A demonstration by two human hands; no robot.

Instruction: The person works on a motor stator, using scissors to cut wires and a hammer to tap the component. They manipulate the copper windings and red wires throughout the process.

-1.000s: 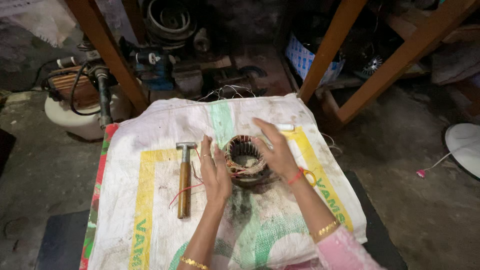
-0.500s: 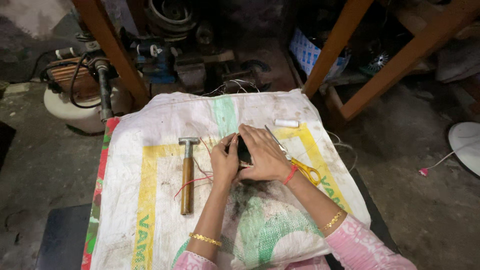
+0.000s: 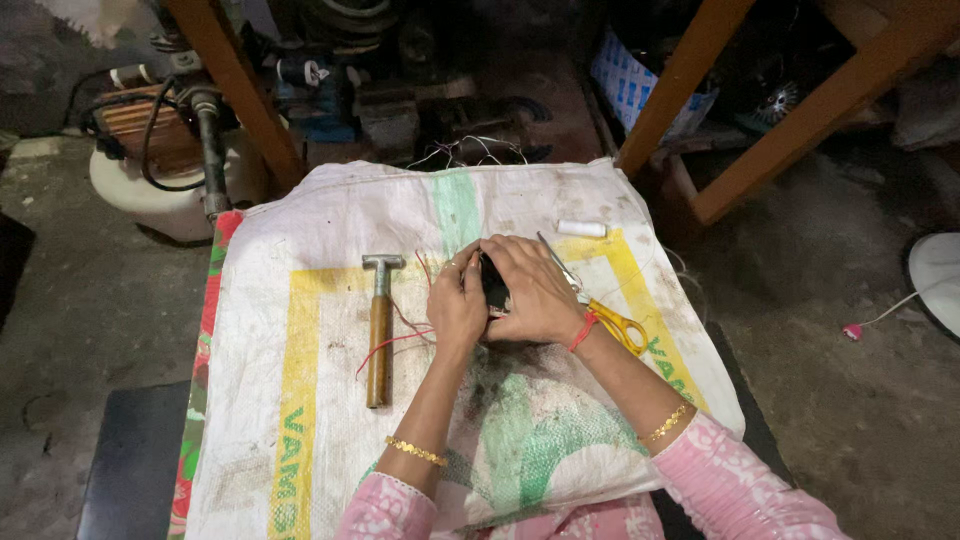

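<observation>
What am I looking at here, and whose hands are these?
This is one view from a camera worn on a person's head, looking down at their own two hands. There is no machine: just bare hands at work. The left hand and right hand are cupped together around a small dark round part, mostly hidden between them. They work over a white woven sack spread as a mat. On it lie a hammer to the left, yellow-handled scissors to the right, a small white spool, and loose red wire.
</observation>
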